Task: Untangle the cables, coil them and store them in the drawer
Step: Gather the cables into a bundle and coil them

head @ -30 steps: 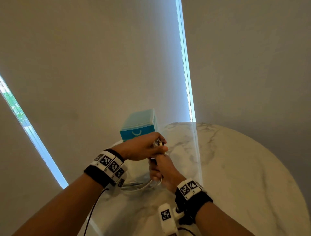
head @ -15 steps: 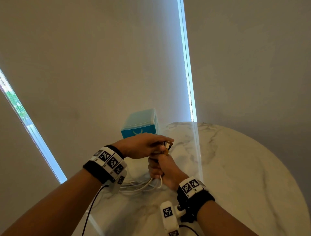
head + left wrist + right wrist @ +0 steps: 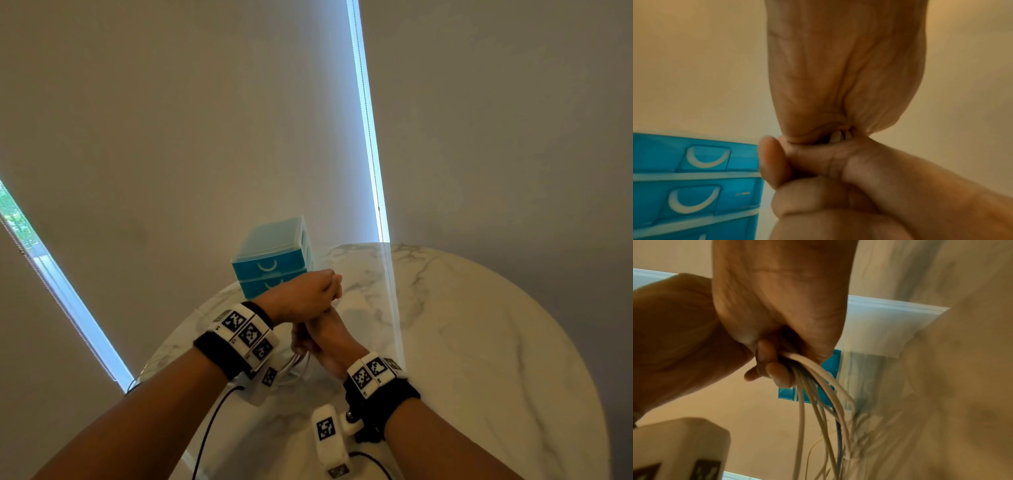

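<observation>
Both hands meet above the table's left part. My right hand [image 3: 325, 339] grips a bundle of white cables [image 3: 298, 368] from below. In the right wrist view the fingers [image 3: 774, 366] curl round the cables [image 3: 801, 418], which hang down loose with one dark strand among them. My left hand [image 3: 308, 291] is curled into a fist on top of the right one. The left wrist view shows it [image 3: 838, 113] closed over a white cable end [image 3: 837, 138]. Just behind the hands stands the blue drawer unit [image 3: 270, 255], its drawers closed [image 3: 694, 178].
The round marble table [image 3: 479, 342] stretches right of the hands. Grey roller blinds hang behind the table, with bright window gaps [image 3: 368, 137] between them. A black wire [image 3: 209, 428] runs from my left wrist camera toward the near edge.
The left hand has closed from a fingertip pinch into a fist over the right hand. The cable's plug end, seen at the fingertips before, is now hidden in the head view.
</observation>
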